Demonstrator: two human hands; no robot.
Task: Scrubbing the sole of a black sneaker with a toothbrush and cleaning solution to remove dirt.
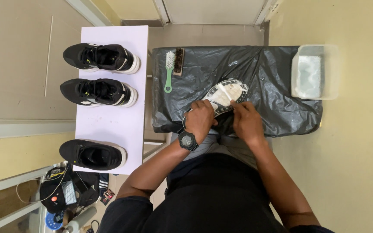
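A worktop (277, 125) covered with a black plastic sheet (273, 82) is seen at the centre, and a pale lilac board (109, 125) lies to its left. On the board three black shoes are lined up: one far (101, 57), one in the middle (98, 92) and one near (92, 154); their white edges look tidy, though it cannot be told whether they have been cleaned. A clear plastic tub (315, 71) is set at the far right corner of the sheet. A fourth shoe (225, 96) is held sole-up at the near middle of the sheet, its pale sole marked with dark patches, so the work on it is judged unfinished. It is gripped at its near end by the left hand (200, 120), with a watch (188, 140) on that wrist. The right hand (247, 121) is closed against the sole's near edge; whether anything is pinched in its fingers cannot be told. A green-handled brush (169, 71) and a brown brush (179, 61) lie untouched side by side at the far left of the sheet.
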